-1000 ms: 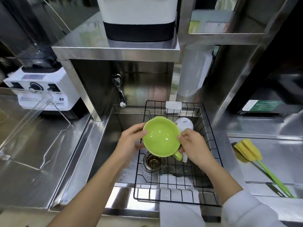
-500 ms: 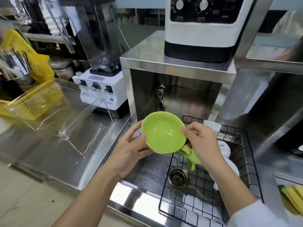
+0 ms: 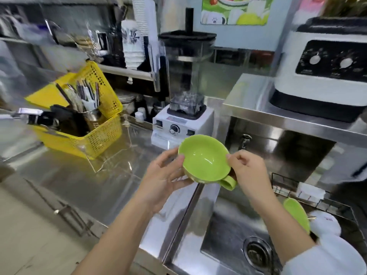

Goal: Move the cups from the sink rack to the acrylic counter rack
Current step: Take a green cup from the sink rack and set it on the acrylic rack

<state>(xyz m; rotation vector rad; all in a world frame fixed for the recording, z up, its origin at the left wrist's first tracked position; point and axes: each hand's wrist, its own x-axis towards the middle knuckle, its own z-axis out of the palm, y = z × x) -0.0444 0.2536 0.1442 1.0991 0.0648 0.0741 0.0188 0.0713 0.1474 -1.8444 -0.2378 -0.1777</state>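
Together, the fingers of both hands gripped a lime-green cup and held it in the air, its open mouth tilted toward the camera. The left hand cradled its left side and underside, thumb pressed on the rim; the right hand pinched the right rim just above the handle, which pointed down and to the right. The cup hung above the seam between the steel counter and the sink, in front of a white-based blender. To the left, on the counter, stood the clear acrylic rack, hard to make out against the steel, with a yellow basket of utensils behind it. At lower right, the black wire sink rack still carried another green cup and a white cup, both partly hidden by the right forearm and its white sleeve.
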